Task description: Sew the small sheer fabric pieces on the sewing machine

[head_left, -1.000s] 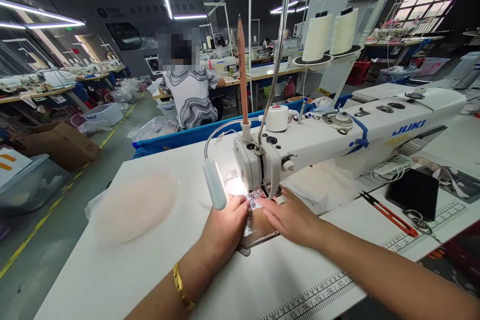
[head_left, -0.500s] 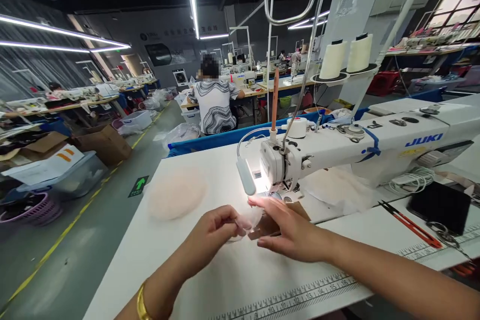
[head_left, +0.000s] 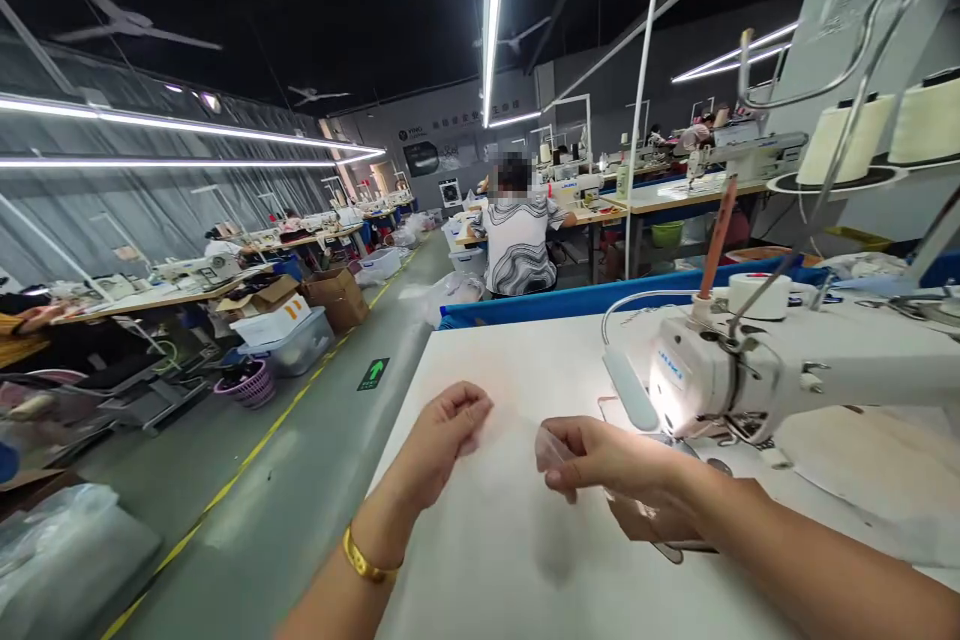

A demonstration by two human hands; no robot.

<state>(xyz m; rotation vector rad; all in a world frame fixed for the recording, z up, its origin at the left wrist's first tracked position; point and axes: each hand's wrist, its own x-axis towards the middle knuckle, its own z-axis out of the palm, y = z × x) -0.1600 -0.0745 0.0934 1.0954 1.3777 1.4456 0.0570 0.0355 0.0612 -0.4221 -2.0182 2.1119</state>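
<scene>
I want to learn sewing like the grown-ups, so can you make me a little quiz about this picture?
1. Which of these pokes up from the top of the sewing machine?
a) a spoon
b) a pencil
c) a toothbrush

2. True or false: the gold bangle is on the person's left wrist.

3. What is the right hand holding between its fingers?

Key:
1. b
2. True
3. A piece of thin, see-through material
</scene>
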